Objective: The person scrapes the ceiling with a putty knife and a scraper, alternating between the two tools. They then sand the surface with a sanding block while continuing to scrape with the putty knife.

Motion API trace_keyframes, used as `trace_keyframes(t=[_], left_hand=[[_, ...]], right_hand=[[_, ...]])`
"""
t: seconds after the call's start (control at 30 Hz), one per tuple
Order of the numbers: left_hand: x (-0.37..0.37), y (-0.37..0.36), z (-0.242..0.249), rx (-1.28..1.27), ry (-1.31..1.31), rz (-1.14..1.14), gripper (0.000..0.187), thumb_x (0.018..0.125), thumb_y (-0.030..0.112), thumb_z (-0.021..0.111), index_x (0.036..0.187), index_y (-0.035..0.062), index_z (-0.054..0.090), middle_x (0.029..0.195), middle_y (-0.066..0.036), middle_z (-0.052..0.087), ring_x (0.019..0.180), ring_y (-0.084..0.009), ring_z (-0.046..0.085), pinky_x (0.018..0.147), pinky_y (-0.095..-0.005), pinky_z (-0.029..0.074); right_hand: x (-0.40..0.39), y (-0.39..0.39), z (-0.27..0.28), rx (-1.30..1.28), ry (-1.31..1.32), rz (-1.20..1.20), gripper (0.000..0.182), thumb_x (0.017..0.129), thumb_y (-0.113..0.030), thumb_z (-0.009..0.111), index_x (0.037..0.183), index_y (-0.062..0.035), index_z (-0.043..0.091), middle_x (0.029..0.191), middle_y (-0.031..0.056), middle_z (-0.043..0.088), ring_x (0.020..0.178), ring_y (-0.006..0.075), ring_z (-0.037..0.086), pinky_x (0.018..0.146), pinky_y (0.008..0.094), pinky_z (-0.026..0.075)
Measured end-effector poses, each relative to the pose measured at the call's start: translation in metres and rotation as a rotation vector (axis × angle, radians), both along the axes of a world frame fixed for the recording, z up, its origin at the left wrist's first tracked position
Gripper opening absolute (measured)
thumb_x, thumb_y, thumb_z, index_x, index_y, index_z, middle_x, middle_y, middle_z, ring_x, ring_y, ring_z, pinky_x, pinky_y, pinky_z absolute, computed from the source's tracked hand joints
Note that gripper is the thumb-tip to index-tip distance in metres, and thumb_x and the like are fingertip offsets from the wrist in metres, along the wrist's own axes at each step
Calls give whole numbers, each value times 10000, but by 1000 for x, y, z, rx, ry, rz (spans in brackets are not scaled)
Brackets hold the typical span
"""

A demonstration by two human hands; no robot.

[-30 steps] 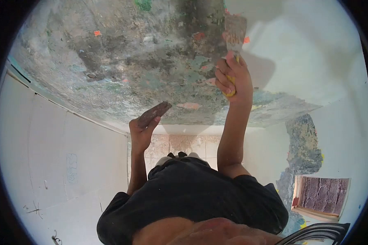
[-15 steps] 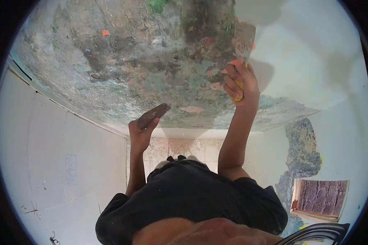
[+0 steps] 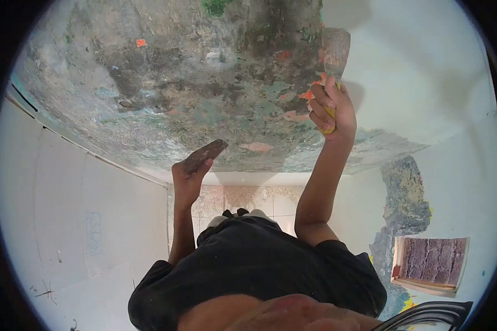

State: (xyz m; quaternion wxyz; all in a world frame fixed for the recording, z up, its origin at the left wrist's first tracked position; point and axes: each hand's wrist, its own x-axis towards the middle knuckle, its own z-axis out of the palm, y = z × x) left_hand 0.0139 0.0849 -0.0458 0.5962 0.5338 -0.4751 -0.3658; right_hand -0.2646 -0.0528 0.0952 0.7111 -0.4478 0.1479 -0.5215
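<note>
My right hand [image 3: 335, 113] is wrapped round the yellow handle [image 3: 330, 117] of a scraper. The wide, stained blade of the scraper [image 3: 336, 49] points up the wall, overlapping the border between bare, mottled plaster [image 3: 204, 71] and white paint [image 3: 414, 71]. Orange flecks [image 3: 308, 95] show beside the fingers. Lower and to the left, my left hand [image 3: 188, 179] is closed on a dark, flat, oblong piece [image 3: 205, 155], whose kind I cannot tell. It is held slanted in front of the wall's lower part, thumb along its near side.
On the right, a side wall has a stripped grey strip [image 3: 406, 193] and a small framed opening [image 3: 433, 265] with rough brickwork behind. A pale wall [image 3: 66, 204] with pen marks stands at left. Tiled floor [image 3: 284, 201] shows below, and a black cable [image 3: 436, 315] at lower right.
My right hand and the scraper have shifted slightly to the right, further over the white paint. My left hand keeps its grip on the dark piece, nearly in place.
</note>
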Motion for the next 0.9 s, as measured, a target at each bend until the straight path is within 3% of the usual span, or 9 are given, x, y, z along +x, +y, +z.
trace_keyframes(t=[0.8,0.9], left_hand=[[-7,-6,8,46,47,-15,277,894,32,651,1162,-39,676,1109,-84,718,994,-102,623,899,-256,463],[-10,-4,16,132,37,-4,289,878,81,694,1141,-40,686,1115,-108,708,1013,-145,635,929,-279,464]], right_hand=[[1,-4,2,-41,7,36,591,1027,-321,491,1535,-164,232,584,-53,353,350,34,259,278,196,268],[-3,-3,-10,-19,3,34,610,1021,-324,505,1539,-165,224,580,-52,347,347,39,263,278,199,261]])
